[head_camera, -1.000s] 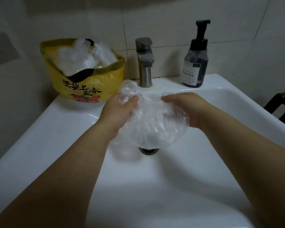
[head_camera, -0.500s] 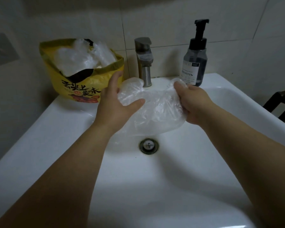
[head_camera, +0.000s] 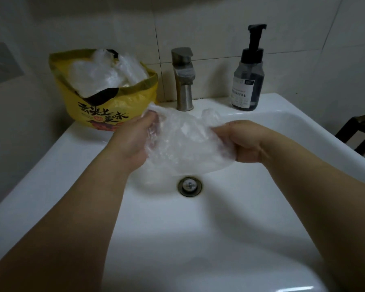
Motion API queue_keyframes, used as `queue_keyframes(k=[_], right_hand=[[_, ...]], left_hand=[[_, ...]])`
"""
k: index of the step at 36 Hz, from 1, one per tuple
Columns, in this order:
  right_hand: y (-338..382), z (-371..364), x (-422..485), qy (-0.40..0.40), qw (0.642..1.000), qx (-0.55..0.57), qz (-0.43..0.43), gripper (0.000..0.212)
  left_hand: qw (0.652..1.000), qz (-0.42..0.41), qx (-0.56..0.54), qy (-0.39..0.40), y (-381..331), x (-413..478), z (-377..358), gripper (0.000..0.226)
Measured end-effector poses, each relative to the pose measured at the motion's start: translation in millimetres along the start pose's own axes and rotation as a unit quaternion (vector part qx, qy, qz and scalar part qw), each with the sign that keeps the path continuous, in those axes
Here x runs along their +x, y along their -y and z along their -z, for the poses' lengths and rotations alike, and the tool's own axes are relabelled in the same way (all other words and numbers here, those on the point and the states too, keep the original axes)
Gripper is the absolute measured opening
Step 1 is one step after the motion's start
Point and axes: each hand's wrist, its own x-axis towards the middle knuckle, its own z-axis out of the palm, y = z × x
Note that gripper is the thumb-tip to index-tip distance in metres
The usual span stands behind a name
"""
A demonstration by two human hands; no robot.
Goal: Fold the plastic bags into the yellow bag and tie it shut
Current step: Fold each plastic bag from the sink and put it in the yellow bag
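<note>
- A clear plastic bag, thin, crinkled and see-through, was stretched between both hands above the sink basin, just at twelve o'clock of the drain.
- The left grip pinched the bag's nine o'clock edge, thumb and fingers curled round a bunched corner that poked up above them.
- The right grip held the three o'clock edge, with fingers folded over the film and a ruffle of plastic standing up beside them.
- The bag's lower part sagged loosely toward the basin; whether it touched the porcelain could not be told.
- The yellow bag, one in number, stood open on the sink ledge at ten o'clock, printed with dark characters and a red picture, its rim rolled down.
- Inside it lay crumpled clear bags; their exact count could not be told, and a black piece showed at the front.
- One metal faucet stood at twelve o'clock.
- One dark pump bottle stood at one o'clock.
</note>
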Motion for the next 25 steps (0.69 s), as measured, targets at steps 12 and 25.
queue_keyframes(k=[12, 25], right_hand=[[9, 1, 1, -0.055, 0.939, 0.333, 0.064, 0.024], [9, -8, -5, 0.029, 0.989, 0.103, 0.104, 0.031]], left_hand=[[0.925, 0.166, -0.186, 0.286, -9, -21, -2, 0.055], [0.971, 0.031, 0.162, 0.171, 1, -21, -15, 0.059]])
